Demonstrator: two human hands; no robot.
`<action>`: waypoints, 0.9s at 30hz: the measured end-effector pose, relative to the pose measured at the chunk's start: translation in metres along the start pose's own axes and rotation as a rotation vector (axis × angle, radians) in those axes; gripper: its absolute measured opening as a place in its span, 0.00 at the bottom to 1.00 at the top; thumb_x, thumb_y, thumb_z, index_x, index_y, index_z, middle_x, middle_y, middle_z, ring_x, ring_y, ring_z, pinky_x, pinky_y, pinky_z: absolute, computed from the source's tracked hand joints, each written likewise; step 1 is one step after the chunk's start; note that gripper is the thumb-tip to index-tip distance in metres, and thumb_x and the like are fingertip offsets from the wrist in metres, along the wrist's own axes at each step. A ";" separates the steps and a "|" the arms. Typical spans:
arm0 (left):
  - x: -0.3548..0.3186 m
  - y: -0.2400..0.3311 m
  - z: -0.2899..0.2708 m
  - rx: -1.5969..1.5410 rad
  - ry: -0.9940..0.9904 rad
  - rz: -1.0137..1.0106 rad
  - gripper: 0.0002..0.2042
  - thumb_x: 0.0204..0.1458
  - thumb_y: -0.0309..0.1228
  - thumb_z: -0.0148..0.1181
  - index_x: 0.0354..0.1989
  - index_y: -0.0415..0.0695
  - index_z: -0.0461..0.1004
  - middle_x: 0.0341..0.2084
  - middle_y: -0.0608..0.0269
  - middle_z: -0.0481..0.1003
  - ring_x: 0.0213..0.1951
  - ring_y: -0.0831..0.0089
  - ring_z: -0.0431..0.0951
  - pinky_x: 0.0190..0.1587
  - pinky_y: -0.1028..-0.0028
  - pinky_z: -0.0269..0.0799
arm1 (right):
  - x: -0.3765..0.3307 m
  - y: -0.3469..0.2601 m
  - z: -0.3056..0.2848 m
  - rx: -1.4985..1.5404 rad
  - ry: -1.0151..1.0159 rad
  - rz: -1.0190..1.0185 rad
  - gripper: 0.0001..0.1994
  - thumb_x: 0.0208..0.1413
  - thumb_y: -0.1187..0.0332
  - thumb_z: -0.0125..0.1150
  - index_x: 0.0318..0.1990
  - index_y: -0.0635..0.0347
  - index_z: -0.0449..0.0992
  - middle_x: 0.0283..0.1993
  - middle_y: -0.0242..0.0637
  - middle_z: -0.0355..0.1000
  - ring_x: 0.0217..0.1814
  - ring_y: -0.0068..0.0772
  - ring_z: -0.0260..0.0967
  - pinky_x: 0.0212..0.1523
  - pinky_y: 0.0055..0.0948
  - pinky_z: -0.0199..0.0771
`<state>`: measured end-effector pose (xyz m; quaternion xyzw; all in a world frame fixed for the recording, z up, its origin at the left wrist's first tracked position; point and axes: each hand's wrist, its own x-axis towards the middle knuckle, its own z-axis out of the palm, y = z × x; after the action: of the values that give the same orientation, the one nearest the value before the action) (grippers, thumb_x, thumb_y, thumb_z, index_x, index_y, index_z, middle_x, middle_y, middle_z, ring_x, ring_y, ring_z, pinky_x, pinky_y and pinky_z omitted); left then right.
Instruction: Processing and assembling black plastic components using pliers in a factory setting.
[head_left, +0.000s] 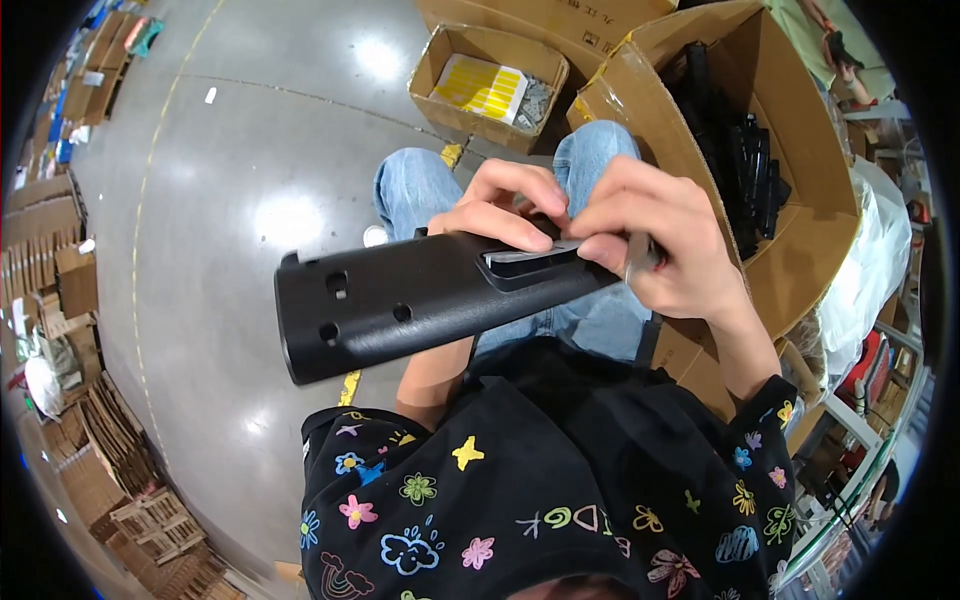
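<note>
At frame centre, a long black plastic housing is held over the lap; its unsupported left end could dip if the grip slackens. Left hand fingers are pressed on a grey strip, which could be laid crooked. Right hand fingers are clamped on the right end. Open floor lies left; a parts carton crowds the right.

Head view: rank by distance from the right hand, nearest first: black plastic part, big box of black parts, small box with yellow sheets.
1. Black plastic part: held by the right hand, extending left.
2. Big box: just right of the hand.
3. Small box with yellow sheets: farther, upper left on the floor.
</note>
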<state>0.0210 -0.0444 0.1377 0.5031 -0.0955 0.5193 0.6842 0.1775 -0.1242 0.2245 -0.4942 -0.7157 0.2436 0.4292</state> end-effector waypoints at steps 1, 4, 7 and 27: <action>-0.001 -0.004 0.001 -0.008 -0.002 0.001 0.13 0.55 0.37 0.56 0.36 0.38 0.74 0.38 0.52 0.71 0.40 0.59 0.72 0.45 0.66 0.69 | 0.000 0.002 -0.001 -0.007 0.001 0.004 0.06 0.42 0.77 0.66 0.30 0.64 0.76 0.27 0.38 0.68 0.25 0.32 0.66 0.25 0.25 0.65; -0.004 -0.007 0.000 0.069 -0.021 0.081 0.14 0.56 0.39 0.53 0.37 0.38 0.73 0.36 0.52 0.72 0.41 0.60 0.73 0.45 0.65 0.69 | 0.005 0.005 0.002 -0.114 0.074 -0.209 0.08 0.38 0.76 0.68 0.27 0.64 0.75 0.23 0.36 0.67 0.19 0.32 0.65 0.19 0.27 0.63; -0.009 -0.004 -0.001 0.121 0.017 0.020 0.15 0.58 0.39 0.50 0.38 0.38 0.73 0.38 0.50 0.74 0.41 0.60 0.73 0.45 0.65 0.69 | 0.008 0.006 -0.002 -0.155 0.051 -0.242 0.09 0.36 0.77 0.68 0.27 0.63 0.75 0.24 0.35 0.67 0.20 0.32 0.65 0.20 0.27 0.64; -0.010 -0.004 0.010 -0.193 -0.057 -0.051 0.17 0.47 0.19 0.62 0.46 0.39 0.69 0.45 0.49 0.64 0.47 0.57 0.71 0.43 0.67 0.80 | -0.001 -0.006 -0.005 -0.342 0.147 -0.352 0.12 0.34 0.75 0.64 0.32 0.59 0.77 0.30 0.30 0.75 0.24 0.26 0.70 0.23 0.21 0.60</action>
<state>0.0242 -0.0583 0.1339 0.4516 -0.1518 0.4754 0.7396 0.1788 -0.1276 0.2317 -0.4438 -0.7883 0.0039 0.4260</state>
